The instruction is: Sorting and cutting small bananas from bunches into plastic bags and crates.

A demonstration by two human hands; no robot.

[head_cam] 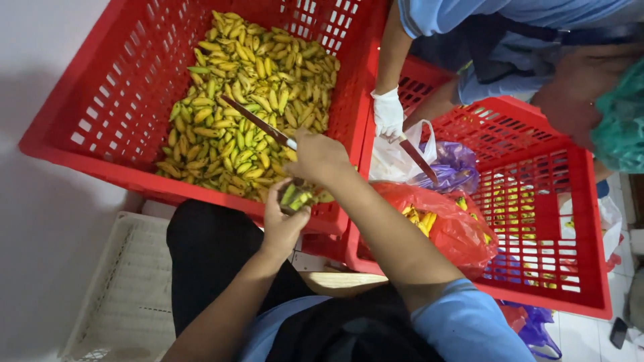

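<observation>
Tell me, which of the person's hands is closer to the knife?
Right. The right hand grips the knife by its handle; the left hand is below it, holding small bananas.

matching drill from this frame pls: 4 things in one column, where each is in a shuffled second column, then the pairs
Things:
1. knife
2. small bananas
3. white-gloved hand
4. red plastic bag

Places:
A. in the right-hand red crate
B. held in the person's left hand
C. on the rim between the two crates, a co-worker's
D. held in the person's right hand, blade over the banana pile in the left red crate

Pairs: 1-D, 2-B, 3-C, 4-A
</observation>
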